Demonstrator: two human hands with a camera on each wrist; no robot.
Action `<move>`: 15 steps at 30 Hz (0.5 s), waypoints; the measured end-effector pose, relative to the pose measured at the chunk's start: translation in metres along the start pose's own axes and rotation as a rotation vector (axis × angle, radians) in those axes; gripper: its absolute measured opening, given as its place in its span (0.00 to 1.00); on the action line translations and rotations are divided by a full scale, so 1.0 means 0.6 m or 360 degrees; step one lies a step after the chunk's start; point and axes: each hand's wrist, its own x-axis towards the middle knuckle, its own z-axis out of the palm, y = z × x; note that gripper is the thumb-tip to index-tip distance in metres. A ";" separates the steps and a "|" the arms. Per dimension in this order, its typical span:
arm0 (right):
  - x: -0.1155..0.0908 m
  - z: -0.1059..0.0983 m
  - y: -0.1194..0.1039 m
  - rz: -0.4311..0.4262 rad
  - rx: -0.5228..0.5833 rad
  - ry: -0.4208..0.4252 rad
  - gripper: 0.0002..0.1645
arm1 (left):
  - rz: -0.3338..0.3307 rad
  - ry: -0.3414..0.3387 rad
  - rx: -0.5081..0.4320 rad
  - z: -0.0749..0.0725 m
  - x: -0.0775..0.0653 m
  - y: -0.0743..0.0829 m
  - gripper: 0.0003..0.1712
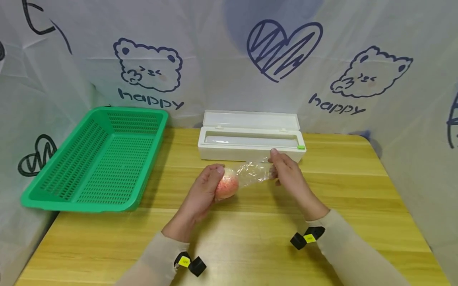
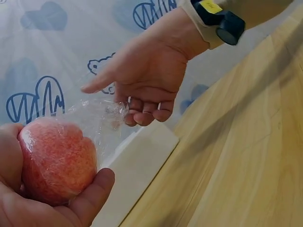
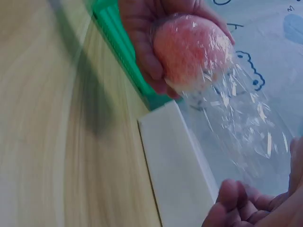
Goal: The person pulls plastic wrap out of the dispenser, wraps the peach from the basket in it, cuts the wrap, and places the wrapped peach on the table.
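Note:
My left hand (image 1: 204, 188) grips a round pink-red peach (image 1: 227, 186), pale at its top, with its fingers curled round the side. Clear plastic wrap (image 1: 255, 173) covers the peach and stretches off it to the right, crinkled and shiny. At the far end of that wrap, my right hand (image 1: 290, 174) holds the loose film at its fingers. In the left wrist view the right hand's thumb points away from its curled fingers (image 2: 142, 111). Both hands are raised in front of a white wrap box (image 1: 250, 153), whose lid (image 1: 250, 120) stands open.
A green slotted basket (image 1: 144, 174) stands at the left of the wooden table (image 1: 243, 242). Inside the box lies a pale roll (image 1: 250, 140), and a small green slider (image 1: 301, 147) sits at its right front edge. A printed cloth (image 1: 222, 59) hangs behind.

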 end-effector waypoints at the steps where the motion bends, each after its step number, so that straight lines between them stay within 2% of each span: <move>1: 0.001 0.004 0.000 0.0006 0.0022 -0.0008 0.41 | 0.0002 0.0006 0.0022 0.001 -0.001 0.000 0.31; 4: 0.001 0.014 0.000 -0.0044 0.0113 0.0047 0.32 | 0.0006 0.0010 0.0078 0.003 -0.005 -0.001 0.34; 7: 0.001 0.021 0.002 -0.0126 0.0243 0.0179 0.24 | 0.0015 -0.0048 0.0039 0.005 -0.010 -0.002 0.31; 10: 0.002 0.023 0.005 -0.0161 0.0360 0.0291 0.22 | 0.0036 -0.0094 -0.0003 0.008 -0.014 -0.002 0.27; 15: 0.005 0.019 0.006 -0.0155 0.0449 0.0300 0.20 | 0.0099 -0.0086 -0.0024 0.015 -0.019 0.005 0.23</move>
